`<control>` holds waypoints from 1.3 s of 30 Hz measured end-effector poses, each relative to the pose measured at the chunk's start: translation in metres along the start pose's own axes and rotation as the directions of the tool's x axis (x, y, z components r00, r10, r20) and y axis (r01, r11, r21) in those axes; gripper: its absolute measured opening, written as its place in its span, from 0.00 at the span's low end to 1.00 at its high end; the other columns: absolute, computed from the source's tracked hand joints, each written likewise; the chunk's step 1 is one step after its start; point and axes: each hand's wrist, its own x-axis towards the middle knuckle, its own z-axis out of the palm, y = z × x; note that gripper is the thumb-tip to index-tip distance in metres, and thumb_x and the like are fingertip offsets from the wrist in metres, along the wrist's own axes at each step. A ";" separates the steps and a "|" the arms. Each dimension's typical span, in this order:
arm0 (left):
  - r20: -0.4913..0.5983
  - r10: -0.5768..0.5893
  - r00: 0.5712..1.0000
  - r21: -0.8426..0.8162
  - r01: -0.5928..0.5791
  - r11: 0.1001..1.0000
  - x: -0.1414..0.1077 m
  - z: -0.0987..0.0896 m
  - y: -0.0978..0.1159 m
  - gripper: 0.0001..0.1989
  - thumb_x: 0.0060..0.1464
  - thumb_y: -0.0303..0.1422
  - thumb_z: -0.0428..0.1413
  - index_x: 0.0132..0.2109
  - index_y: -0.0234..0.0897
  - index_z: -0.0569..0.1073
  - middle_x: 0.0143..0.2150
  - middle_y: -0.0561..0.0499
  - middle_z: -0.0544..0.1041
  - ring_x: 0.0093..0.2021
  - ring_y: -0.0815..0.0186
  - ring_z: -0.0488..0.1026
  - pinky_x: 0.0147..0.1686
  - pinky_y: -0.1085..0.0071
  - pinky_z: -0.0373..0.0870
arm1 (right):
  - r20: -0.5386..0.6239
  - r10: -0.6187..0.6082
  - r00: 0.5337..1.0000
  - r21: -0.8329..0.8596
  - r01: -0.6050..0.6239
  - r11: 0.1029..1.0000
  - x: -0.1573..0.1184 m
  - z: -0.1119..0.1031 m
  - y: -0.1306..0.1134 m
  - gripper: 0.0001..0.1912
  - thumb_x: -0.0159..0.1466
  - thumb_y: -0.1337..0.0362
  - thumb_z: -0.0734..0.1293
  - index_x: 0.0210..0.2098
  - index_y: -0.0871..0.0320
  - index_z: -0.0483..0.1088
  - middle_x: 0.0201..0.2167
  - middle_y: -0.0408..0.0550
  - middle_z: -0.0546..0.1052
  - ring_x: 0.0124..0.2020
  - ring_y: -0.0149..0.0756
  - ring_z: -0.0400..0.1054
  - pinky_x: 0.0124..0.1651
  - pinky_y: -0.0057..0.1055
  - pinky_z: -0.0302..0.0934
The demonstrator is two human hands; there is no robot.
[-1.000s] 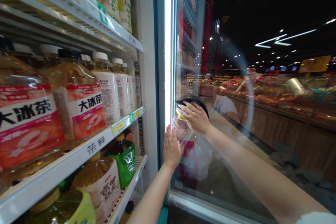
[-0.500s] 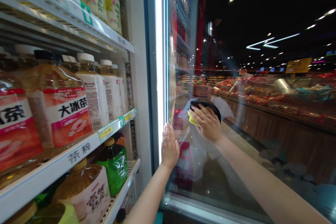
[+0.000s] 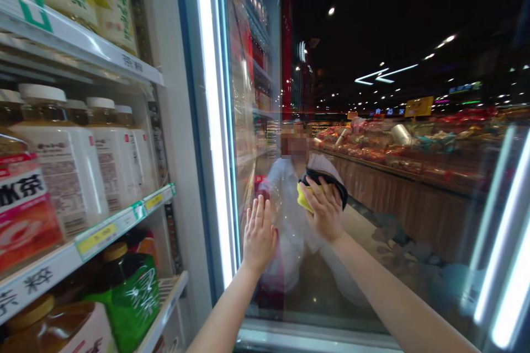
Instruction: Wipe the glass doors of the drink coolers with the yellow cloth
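Note:
A glass door (image 3: 397, 220) fills the middle and right of the head view, mirroring a person in a light shirt. Against the pane, my right hand (image 3: 326, 207) presses a cloth (image 3: 305, 197), yellow on one side and dark on the other. Its dark part bunches above and beside my fingers. My left hand (image 3: 259, 234) lies flat near the door's lit left side, fingers stretched out and holding nothing.
To the left are cooler shelves (image 3: 111, 231) with bottled drinks, among them a green-labelled bottle (image 3: 128, 298) and white-labelled bottles (image 3: 66, 160). A bright light strip (image 3: 213, 121) runs up the door side. Beyond the glass stands a long wood-fronted display (image 3: 385, 193) of packaged goods.
The view has turned right, so the shelves slide left and the right-hand light reflections appear. My right hand with the cloth is slightly lower in the view; my left hand stays flat.

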 end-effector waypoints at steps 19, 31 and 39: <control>-0.016 0.182 0.983 -0.065 -0.183 0.981 0.038 0.041 0.077 0.42 0.64 0.30 0.52 0.76 0.35 0.37 0.76 0.39 0.48 0.76 0.54 0.45 0.74 0.50 0.45 | 0.136 -0.119 0.983 -0.077 0.130 0.988 -0.061 -0.028 0.072 0.31 0.67 0.66 0.65 0.68 0.43 0.62 0.66 0.41 0.71 0.69 0.44 0.59 0.73 0.45 0.45; -0.034 0.260 0.965 -0.095 -0.262 0.961 0.050 0.054 0.116 0.43 0.62 0.26 0.51 0.76 0.36 0.37 0.75 0.41 0.53 0.76 0.58 0.47 0.75 0.54 0.38 | 0.036 0.073 0.997 -0.141 -0.067 0.988 -0.058 -0.041 0.098 0.30 0.68 0.63 0.64 0.69 0.46 0.61 0.67 0.48 0.69 0.72 0.49 0.54 0.73 0.53 0.45; 0.025 0.297 0.955 -0.144 -0.291 0.946 0.056 0.059 0.133 0.43 0.62 0.27 0.51 0.76 0.39 0.36 0.76 0.43 0.51 0.76 0.57 0.48 0.75 0.52 0.38 | -0.033 0.251 0.968 -0.192 -0.252 0.948 -0.110 -0.079 0.168 0.34 0.67 0.65 0.62 0.72 0.48 0.56 0.69 0.51 0.66 0.72 0.52 0.53 0.70 0.57 0.50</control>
